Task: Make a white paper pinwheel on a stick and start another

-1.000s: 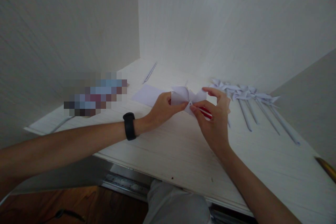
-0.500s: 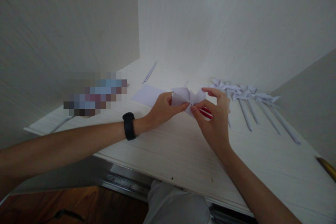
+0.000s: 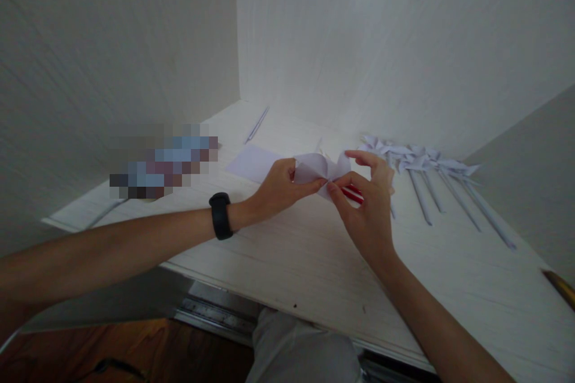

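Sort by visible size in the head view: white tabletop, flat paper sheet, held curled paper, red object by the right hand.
White tabletop, largest.
Flat paper sheet and held curled paper: too alike to rank, both partly hidden.
Red object, smallest.

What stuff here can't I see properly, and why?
Parts of the folded paper: head view, behind the left hand and right hand.
Rest of the red thing: head view, behind the right hand.
Colourful patch: head view, blurred into squares.
Gold thing: head view, cut off by the right edge.
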Demonstrator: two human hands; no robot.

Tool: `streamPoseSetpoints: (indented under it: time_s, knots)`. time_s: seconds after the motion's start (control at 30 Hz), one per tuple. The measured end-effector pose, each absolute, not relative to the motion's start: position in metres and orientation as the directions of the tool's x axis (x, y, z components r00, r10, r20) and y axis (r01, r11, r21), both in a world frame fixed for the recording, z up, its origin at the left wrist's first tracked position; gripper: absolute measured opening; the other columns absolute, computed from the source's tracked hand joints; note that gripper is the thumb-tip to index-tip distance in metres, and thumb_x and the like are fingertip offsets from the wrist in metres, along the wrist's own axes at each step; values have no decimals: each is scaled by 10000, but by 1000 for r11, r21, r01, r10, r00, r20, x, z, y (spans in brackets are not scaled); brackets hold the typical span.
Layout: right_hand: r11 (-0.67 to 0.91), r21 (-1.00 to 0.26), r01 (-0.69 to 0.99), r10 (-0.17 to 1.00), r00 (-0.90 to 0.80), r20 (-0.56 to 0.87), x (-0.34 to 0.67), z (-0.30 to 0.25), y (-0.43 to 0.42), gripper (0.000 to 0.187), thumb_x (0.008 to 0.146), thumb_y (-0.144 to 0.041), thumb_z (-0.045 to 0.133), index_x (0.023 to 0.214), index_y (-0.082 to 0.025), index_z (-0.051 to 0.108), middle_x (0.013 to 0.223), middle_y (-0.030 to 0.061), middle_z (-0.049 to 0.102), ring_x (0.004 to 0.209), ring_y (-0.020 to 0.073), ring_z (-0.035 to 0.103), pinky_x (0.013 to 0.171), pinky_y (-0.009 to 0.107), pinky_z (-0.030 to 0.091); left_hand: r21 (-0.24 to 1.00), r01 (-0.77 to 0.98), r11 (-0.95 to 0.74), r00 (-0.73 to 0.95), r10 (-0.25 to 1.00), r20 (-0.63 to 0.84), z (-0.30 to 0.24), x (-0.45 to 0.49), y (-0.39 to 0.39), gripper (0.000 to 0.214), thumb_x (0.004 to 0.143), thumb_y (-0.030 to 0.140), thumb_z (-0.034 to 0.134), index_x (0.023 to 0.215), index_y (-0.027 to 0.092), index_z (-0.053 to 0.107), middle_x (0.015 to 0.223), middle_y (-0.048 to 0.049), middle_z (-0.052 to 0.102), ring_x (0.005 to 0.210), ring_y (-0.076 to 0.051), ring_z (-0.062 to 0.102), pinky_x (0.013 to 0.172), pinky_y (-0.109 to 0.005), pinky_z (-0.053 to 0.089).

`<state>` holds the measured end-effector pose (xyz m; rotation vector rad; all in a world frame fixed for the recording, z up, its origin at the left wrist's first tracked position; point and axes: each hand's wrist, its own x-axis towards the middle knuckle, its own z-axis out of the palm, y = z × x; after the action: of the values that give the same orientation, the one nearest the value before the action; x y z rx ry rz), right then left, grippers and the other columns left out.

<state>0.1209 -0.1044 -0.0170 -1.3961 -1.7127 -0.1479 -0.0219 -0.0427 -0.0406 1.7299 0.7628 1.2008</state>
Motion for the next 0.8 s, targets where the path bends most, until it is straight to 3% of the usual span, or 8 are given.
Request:
streamPoseSetpoints:
  time_s: [0.27, 0.47, 0.7, 0.8]
  knots:
    - [389, -416, 822, 712, 18, 702, 123, -18, -104, 144, 749, -235, 580, 610, -202, 563, 1195, 40, 508, 1072, 253, 436, 878, 467, 349, 857, 76, -510, 376, 811, 449, -34, -25, -45, 247, 711, 348, 650, 765, 107, 646, 682, -25, 642, 623, -110, 550, 551, -208, 428]
    - [380, -418, 825, 711, 28, 702, 123, -18, -103, 160, 754, -251, 576, 603, -202, 556, 1184, 37, 510, 1060, 240, 434, 867, 441, 346, 844, -4, -537, 447, 754, 482, -28, -27, -48, 233, 720, 324, 649, 844, 127, 652, 793, -32, 673, 703, -114, 574, 626, -210, 454]
    - [394, -387, 833, 706, -5, 708, 123, -20, -102, 167, 777, -287, 578, 640, -202, 536, 1182, 46, 517, 1067, 239, 439, 903, 448, 307, 895, 26, -445, 367, 837, 405, -35, -24, -45, 245, 711, 352, 657, 707, 108, 630, 613, 2, 603, 555, -83, 513, 497, -190, 391]
    - [403, -409, 819, 688, 23, 725, 124, -23, -100, 122, 770, -319, 587, 754, -211, 533, 1154, 71, 527, 1066, 241, 452, 895, 444, 324, 910, -16, -415, 366, 844, 392, -34, -24, -45, 230, 707, 342, 663, 706, 114, 632, 622, 8, 602, 549, -72, 503, 493, -181, 386]
